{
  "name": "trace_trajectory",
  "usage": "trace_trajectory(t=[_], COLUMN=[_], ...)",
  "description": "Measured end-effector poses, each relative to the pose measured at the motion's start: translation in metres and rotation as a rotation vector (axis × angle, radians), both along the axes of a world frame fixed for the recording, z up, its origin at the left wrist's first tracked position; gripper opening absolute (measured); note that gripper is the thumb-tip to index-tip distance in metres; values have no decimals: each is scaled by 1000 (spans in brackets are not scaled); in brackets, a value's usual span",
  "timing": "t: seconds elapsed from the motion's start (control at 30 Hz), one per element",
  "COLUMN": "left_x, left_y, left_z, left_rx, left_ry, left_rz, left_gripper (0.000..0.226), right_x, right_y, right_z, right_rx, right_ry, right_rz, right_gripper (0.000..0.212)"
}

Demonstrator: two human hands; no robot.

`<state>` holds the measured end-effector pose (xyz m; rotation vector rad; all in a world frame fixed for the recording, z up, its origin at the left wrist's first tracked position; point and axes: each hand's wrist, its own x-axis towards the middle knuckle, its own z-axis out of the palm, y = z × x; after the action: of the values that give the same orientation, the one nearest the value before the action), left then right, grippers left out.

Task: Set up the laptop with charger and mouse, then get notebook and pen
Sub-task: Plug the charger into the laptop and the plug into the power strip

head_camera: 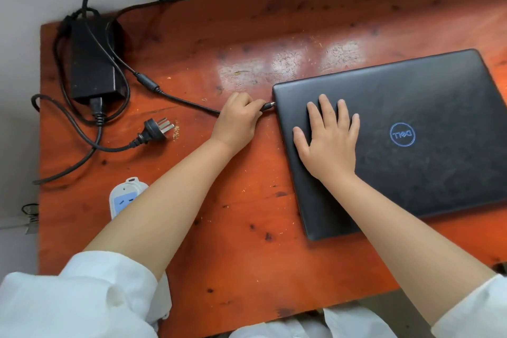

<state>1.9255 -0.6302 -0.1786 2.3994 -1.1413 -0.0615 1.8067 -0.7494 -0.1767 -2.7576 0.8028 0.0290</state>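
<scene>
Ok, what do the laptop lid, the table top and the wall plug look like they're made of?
Laptop lid: matte dark plastic or coated metal, can't tell which; dull, smudged, with little glare.
Table top: varnished reddish wood, with knots, grain and a glossy worn patch reflecting light.
Wall plug: black moulded plastic or rubber body with bare metal prongs that look silvery.

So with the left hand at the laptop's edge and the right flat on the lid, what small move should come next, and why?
Probably push the charger tip fully into the laptop side port. The left hand pinches it right at the edge, with some metal still showing, while the right hand braces the closed lid. The wall plug lies loose on the table, beside the power strip, so that would follow.
</scene>
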Motion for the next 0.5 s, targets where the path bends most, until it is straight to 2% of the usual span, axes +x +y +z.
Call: trace_trajectory(t=[0.17, 0.3, 0.5], left_x=[18, 17, 9], left_y=[-6, -8, -10], left_z=[4, 2, 8], left_rx=[99, 73, 40], left_ry=[30, 94, 25], left_rz=[-96, -7, -56], left_gripper=[20, 19, 11], right_x=[0, 1, 1], right_y=[1, 1, 2], right_z=[0, -2, -3], right_rx=[-8, -7, -9], right_ry=[11, 12, -16], right_rz=[6, 6, 2], right_gripper=[56, 56, 55])
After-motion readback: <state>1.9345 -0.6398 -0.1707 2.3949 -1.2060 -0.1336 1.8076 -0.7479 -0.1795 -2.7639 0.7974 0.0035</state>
